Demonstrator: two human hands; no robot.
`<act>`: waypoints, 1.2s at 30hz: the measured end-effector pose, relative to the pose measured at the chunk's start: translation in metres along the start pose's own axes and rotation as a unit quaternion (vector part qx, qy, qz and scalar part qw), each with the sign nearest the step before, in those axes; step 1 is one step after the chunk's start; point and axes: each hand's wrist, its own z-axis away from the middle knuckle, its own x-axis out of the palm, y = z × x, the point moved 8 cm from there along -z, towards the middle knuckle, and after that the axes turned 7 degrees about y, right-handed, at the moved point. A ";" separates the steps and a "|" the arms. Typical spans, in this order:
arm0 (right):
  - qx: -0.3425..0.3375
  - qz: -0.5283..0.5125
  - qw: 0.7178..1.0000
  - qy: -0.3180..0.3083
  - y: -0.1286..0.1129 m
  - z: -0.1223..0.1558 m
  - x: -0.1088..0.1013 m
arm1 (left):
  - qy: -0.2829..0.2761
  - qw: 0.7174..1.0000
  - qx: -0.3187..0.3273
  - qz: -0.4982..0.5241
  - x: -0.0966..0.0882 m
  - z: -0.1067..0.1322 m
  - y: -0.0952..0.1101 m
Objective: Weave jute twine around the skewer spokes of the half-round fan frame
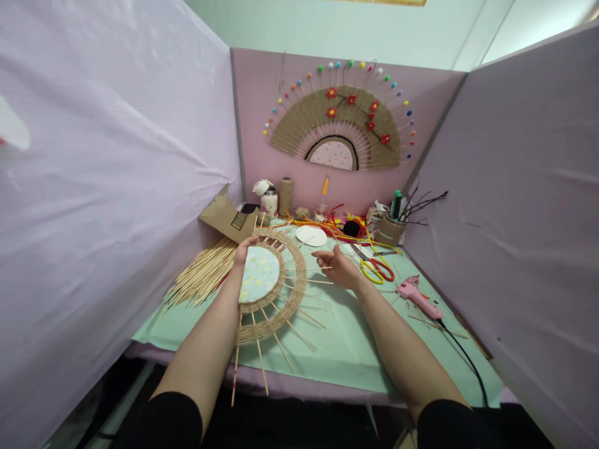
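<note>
My left hand (242, 254) grips a half-round stick fan (294, 293) by its straight edge, near the top. The fan has a pale blue flowered fabric centre (260, 274), bordered by woven brown twine. A second twine band circles farther out, and thin wooden sticks (285, 352) poke past it on all sides. My right hand (337, 267) is at the fan's right side, beside the stick tips, thumb and fingers apart and partly curled. Whether a thin strand lies between those fingers is too small to tell.
A bundle of sticks (201, 274) and cardboard (229, 215) lie left. Scissors (377, 268) and a pink glue gun (418, 298) with a black cord are right. Behind are a white disc (311, 236), coloured strands and a pen holder (390, 231). A finished fan (299, 121) hangs on the back panel.
</note>
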 end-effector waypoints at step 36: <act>0.064 0.011 0.996 0.055 0.003 -0.004 -0.036 | -0.035 0.977 -0.159 -0.135 0.010 0.000 -0.059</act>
